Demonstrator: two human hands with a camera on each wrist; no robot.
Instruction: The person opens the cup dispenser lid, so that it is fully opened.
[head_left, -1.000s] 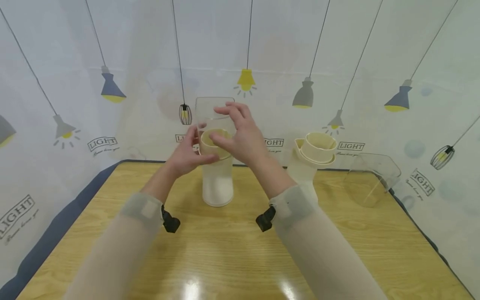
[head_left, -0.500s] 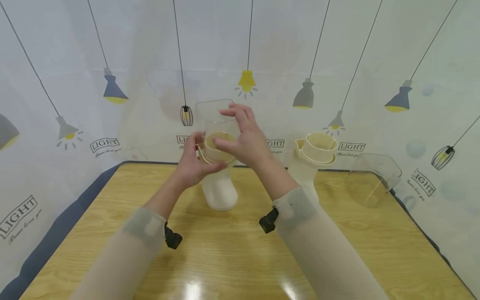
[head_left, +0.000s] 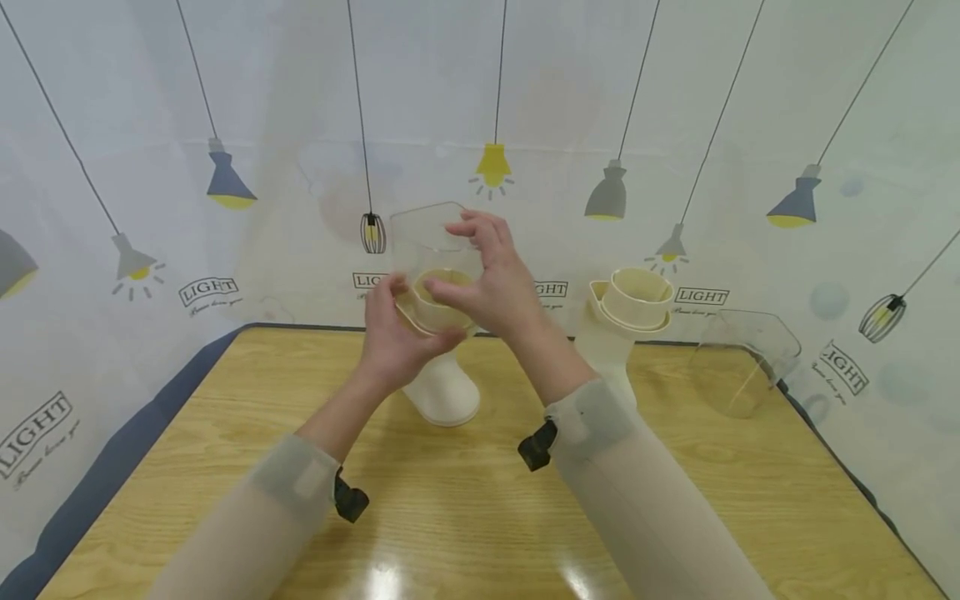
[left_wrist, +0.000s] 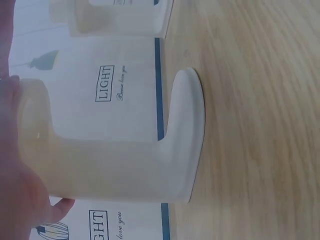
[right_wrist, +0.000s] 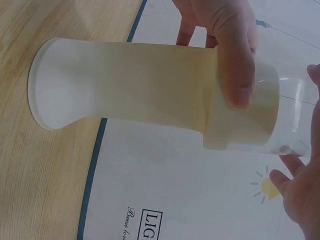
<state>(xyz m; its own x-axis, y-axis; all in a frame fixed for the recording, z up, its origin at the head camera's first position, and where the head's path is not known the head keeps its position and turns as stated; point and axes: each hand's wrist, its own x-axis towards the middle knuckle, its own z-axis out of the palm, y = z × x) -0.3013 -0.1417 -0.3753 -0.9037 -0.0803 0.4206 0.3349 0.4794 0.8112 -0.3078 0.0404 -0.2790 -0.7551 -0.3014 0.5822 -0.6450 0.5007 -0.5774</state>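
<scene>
Head view shows the left hand (head_left: 396,337) gripping the cream stand (head_left: 442,392) near its top, on the desk (head_left: 450,517); the right hand (head_left: 498,275) holds the clear container (head_left: 423,229) around that top. Joining looks well advanced; full seating I cannot tell. Farther right, the second stand (head_left: 606,346) and the other clear container (head_left: 735,371) are apart, seemingly not yet joined.

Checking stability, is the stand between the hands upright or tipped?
The stand is upright: its base rests flat on the table.
</scene>
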